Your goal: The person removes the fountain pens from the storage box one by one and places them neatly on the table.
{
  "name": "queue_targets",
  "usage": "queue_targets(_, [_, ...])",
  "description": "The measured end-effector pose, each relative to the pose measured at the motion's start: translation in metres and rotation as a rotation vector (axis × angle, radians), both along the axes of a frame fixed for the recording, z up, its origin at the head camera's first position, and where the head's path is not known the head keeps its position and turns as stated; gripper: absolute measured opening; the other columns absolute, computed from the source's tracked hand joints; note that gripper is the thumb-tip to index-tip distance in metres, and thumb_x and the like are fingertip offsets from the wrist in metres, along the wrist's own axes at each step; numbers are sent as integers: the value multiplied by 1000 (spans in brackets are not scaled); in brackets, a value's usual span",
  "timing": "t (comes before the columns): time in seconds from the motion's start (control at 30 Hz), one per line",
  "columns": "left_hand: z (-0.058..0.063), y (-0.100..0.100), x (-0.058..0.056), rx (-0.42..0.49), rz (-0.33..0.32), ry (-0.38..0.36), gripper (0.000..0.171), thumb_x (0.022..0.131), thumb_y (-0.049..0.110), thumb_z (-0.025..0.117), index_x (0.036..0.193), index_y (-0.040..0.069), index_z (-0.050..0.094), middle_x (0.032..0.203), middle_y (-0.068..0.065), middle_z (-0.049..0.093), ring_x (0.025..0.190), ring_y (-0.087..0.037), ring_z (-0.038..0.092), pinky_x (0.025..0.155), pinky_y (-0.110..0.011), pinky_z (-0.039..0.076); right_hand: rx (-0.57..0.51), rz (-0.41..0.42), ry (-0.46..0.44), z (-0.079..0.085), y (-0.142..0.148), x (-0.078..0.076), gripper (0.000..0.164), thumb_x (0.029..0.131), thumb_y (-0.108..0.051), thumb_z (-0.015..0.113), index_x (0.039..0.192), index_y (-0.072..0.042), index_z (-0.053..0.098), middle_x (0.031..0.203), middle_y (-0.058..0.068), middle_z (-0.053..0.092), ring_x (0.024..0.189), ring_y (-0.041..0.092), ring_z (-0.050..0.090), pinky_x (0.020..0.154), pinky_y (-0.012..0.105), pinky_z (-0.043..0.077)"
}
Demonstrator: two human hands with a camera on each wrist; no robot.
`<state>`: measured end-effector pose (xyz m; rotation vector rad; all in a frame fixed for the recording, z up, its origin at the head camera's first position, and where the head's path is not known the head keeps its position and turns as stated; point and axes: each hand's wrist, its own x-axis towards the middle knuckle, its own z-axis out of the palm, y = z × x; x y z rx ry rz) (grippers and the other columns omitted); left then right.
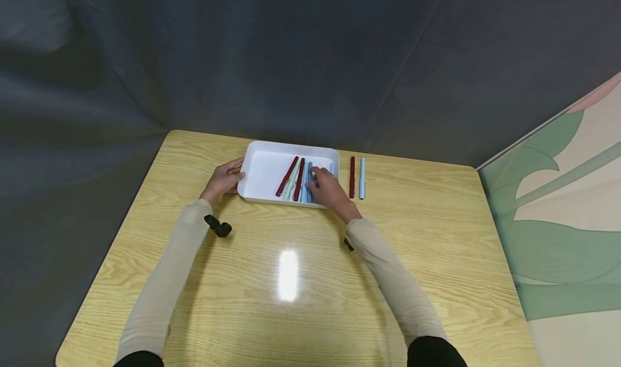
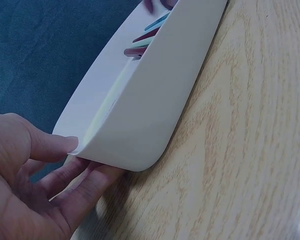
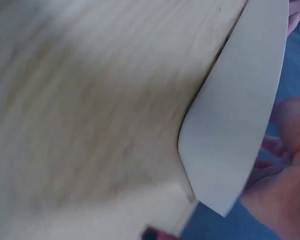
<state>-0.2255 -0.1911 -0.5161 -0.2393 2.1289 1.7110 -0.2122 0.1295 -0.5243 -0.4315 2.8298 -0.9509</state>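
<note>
A white tray (image 1: 264,173) stands near the table's far edge, with red, pale green and blue pens in its right half. My left hand (image 1: 227,179) grips the tray's left end; in the left wrist view its thumb lies over the rim and its fingers are against the outside below. Inside the tray, my right hand (image 1: 329,188) reaches down over the blue pens (image 1: 304,182), with thumb and fingertips at a darker blue pen (image 1: 310,175). I cannot tell whether it pinches that pen. In the right wrist view the tray wall (image 3: 230,115) hides the fingertips.
To the right of the tray, a dark red pen (image 1: 352,177) and a light blue pen (image 1: 362,178) lie side by side on the wooden table (image 1: 242,281). A dark grey curtain (image 1: 301,60) hangs along the far edge. A patterned panel (image 1: 572,221) is at the right.
</note>
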Motion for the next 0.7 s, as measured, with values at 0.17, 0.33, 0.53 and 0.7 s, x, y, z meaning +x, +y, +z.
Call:
queue_targets(0.17, [2,1,1,-8,6,-3,59,108,10,54,165,21,37,161,-18,47,135,-39,57,71,-24,57,-48,-150,-156,1,-6,-1,41,103,-16,69,138,2,58,97,15,69,79,22,63,73,36,52])
queue_targets(0.33, [2,-1,2,2,6,-3,59,109,11,54,165,21,36,162,-18,46,135,-39,57,70,-23,58,-42,-229,-269,12,-12,-3,35,101,-18,72,129,0,60,99,15,69,78,20,63,70,33,51])
queue_targets(0.53, [1,1,2,8,4,-7,60,109,12,54,165,21,37,162,-18,45,136,-39,56,70,-23,58,-71,-259,-316,17,-7,-5,27,97,-15,76,115,1,63,105,18,71,78,20,67,70,32,52])
queue_targets(0.7, [1,4,2,13,13,-9,59,108,11,54,165,20,37,161,-18,46,136,-38,57,70,-23,58,-152,-301,-360,20,-5,-6,28,96,-17,75,116,2,66,100,15,71,75,16,63,65,27,49])
